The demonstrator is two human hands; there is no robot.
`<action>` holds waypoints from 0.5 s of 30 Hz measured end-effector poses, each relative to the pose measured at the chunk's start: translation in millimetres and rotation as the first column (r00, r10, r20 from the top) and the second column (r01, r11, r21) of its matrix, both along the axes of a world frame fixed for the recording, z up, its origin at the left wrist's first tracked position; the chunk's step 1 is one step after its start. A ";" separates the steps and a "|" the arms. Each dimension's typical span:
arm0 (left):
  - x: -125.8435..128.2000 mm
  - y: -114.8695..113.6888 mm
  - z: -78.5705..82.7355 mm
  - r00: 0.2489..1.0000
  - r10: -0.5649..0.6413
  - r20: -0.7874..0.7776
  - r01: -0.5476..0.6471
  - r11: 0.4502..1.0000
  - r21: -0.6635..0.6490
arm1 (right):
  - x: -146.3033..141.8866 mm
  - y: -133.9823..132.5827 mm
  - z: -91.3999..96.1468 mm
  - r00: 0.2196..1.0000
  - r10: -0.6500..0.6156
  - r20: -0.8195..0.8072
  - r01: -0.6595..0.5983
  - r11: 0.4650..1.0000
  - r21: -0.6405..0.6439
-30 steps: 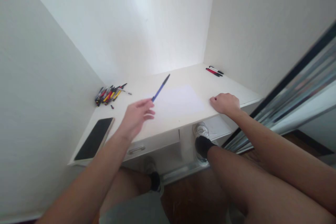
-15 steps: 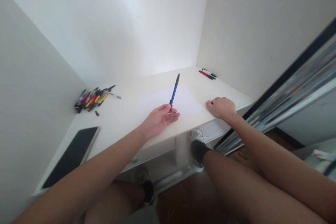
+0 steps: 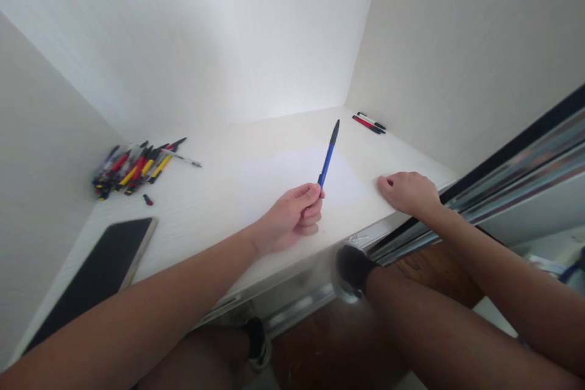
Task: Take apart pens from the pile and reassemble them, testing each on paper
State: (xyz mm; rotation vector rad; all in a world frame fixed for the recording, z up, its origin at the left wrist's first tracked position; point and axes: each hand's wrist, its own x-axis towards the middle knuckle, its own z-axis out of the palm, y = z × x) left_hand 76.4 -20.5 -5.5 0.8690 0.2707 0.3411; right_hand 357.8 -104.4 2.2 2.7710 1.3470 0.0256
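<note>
A blue pen (image 3: 326, 161) with a black grip points up and slightly to the right, pinched at its clip end between the thumb and fingers of my left hand (image 3: 295, 213). Beneath it a sheet of white paper (image 3: 274, 177) lies on the white desk (image 3: 219, 134). My right hand (image 3: 409, 192) rests near the desk's front right edge, its fingers curled in; whether anything is inside them is hidden. At the back right corner, red and black pens (image 3: 367, 124) lie beside a white pen (image 3: 371, 120) with black ends.
A heap of mixed pens (image 3: 132, 167) lies at the left, with a small dark and red piece (image 3: 147, 200) in front. A black flat slab with a pale edge (image 3: 100, 274) lies at the near left. Walls enclose the back and sides; a dark-edged panel (image 3: 516, 140) stands at the right.
My left hand has moved right with the blue pen, and its fingers have curled in more tightly. The camera view has shifted a little; my right hand keeps its curled pose on the desk.
</note>
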 end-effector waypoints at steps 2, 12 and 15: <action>-0.3 -1.7 2.2 1.000 -0.001 -0.014 0.002 0.999 0.036 | 0.8 1.0 -1.0 1.000 0.007 0.015 -0.007 1.000 -0.016; -5.2 -23.0 3.8 0.988 0.141 -0.064 -0.124 0.968 0.218 | -4.8 -1.0 10.3 0.902 0.260 -0.346 -0.135 0.928 0.346; -7.7 -25.7 0.9 0.966 0.240 -0.097 -0.200 0.931 0.305 | -48.5 7.1 20.0 0.611 0.527 -0.591 -0.113 0.797 0.593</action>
